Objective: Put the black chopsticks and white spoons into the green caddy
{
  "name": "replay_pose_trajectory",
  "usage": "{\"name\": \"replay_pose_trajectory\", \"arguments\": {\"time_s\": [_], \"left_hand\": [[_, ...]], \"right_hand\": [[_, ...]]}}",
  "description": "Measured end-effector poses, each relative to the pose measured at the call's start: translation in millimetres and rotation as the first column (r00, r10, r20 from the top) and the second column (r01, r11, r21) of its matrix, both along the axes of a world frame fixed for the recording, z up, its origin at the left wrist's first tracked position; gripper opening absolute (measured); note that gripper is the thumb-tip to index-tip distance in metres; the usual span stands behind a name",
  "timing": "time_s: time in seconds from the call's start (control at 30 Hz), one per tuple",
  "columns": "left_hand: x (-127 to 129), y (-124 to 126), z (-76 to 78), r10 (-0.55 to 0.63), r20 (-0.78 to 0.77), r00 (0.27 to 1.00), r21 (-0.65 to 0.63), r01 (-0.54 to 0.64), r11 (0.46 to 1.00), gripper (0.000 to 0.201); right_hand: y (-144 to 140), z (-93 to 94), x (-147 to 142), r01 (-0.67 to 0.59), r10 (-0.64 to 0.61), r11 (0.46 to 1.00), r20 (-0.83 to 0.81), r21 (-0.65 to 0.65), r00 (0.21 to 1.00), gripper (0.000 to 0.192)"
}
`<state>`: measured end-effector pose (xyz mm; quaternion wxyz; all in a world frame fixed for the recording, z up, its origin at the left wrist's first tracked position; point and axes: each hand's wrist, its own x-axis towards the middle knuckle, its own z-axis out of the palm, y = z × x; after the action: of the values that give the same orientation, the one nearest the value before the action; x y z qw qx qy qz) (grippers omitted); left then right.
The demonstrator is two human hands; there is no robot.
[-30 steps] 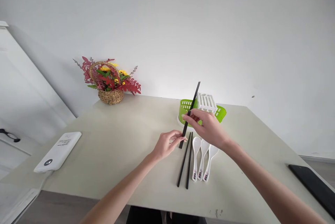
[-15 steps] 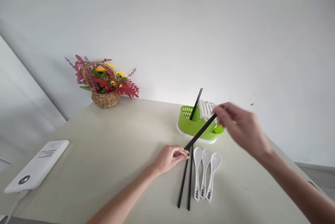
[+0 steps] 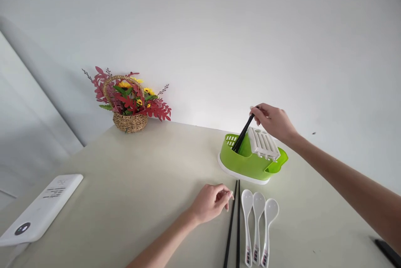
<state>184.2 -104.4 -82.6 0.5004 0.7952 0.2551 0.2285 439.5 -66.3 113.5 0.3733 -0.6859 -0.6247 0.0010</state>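
Black chopsticks (image 3: 244, 132) slant down into the left compartment of a green caddy (image 3: 241, 166), their lower ends inside it. At their top ends, my right hand (image 3: 272, 121) pinches them between thumb and fingers. My left hand (image 3: 213, 202) rests low over the table with fingers loosely bent and nothing held, its fingertips right beside another pair of black chopsticks (image 3: 238, 226) lying on the table. To the right of that pair, three white spoons (image 3: 258, 205) lie side by side, bowls toward the caddy.
On the caddy sits a white slotted rack (image 3: 265, 142). A wicker basket (image 3: 130, 122) of red leaves and yellow flowers stands at the back left by the wall. A white power bank (image 3: 44, 207) with a cable lies at the left. A dark object (image 3: 388, 251) is at the lower right edge.
My right hand has moved the chopsticks up and into the caddy's left compartment. My left hand has let go of their lower end. The view has shifted slightly.
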Motion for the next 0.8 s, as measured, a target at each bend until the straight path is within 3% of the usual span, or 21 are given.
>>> {"name": "replay_pose_trajectory", "arguments": {"time_s": [0.17,0.33,0.47,0.53,0.63,0.73,0.8], "left_hand": [[0.1,-0.7,-0.3,-0.013,-0.014,1.0,0.012,0.013,1.0,0.037],[-0.1,-1.4,-0.6,-0.009,-0.006,1.0,0.002,0.009,1.0,0.036],[0.0,0.1,-1.0,-0.006,0.005,1.0,0.0,0.006,1.0,0.036],[-0.5,1.3,-0.6,0.011,0.001,1.0,0.018,-0.011,1.0,0.037],[-1.4,1.3,1.4,0.033,-0.034,0.999,0.086,-0.03,0.996,0.039],[-0.9,-4.5,3.8,0.036,-0.116,0.993,0.245,-0.007,0.97,0.036],[0.8,-12.6,4.6,0.043,-0.184,0.982,0.379,0.03,0.925,0.033]], "right_hand": [[20.2,-24.0,0.1,0.037,-0.028,0.992,0.075,-0.124,0.997,0.043],[4.8,-21.2,-2.5,0.146,-0.164,0.984,0.201,0.1,0.966,0.045],[-38.2,-14.5,-17.9,0.058,-0.112,0.981,0.298,0.186,0.948,0.038],[-66.9,-21.0,-26.6,-0.051,0.007,0.991,0.328,0.125,0.945,0.032],[-115.9,-46.1,-41.0,-0.24,0.246,0.969,0.296,-0.056,0.923,0.032],[-168.1,-82.2,-59.6,-0.227,0.292,0.935,0.231,-0.273,0.928,0.033],[-200.5,-106.6,-71.7,-0.202,0.291,0.881,0.154,-0.428,0.944,0.038]]}}
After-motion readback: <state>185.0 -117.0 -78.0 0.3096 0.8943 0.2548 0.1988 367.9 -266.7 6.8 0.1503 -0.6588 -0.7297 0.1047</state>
